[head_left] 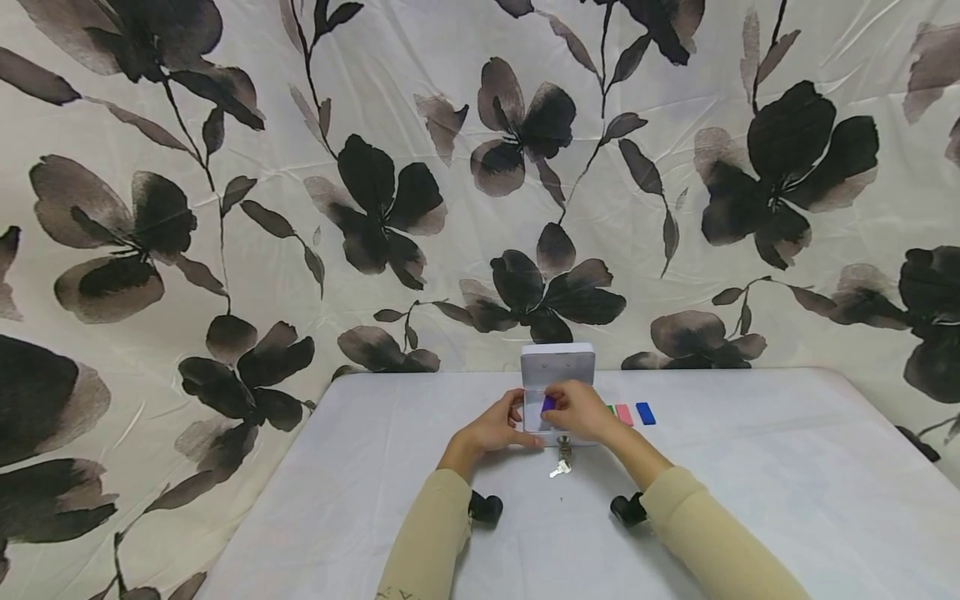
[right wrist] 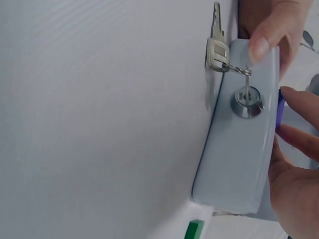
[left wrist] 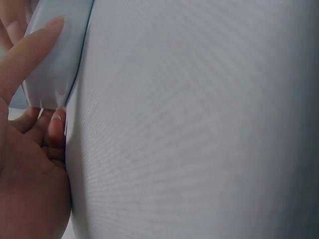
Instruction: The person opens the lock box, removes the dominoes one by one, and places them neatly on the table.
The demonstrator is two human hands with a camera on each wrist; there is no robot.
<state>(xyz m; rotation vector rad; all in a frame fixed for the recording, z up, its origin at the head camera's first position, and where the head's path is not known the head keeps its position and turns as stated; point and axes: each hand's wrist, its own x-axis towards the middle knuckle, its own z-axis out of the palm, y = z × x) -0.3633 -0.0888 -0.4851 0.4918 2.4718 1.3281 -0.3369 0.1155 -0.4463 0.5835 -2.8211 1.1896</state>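
I can't read the lock's (right wrist: pixel 246 105) markings — right hand (head_left: pixel 583 410) pinches a purple block (head_left: pixel 548 404) at the white box (right wrist: pixel 232 159); left hand (head_left: pixel 491 425) grips that box.

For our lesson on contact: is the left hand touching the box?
Touching. The right wrist view shows the left hand resting its thumb on the box, near the lock.

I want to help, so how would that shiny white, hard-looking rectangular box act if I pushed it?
The box probably stays stiff, because it looks hard. Being flat-sided, it may slide, not roll. The flat silver metal key chained at its round silver lock might swing.
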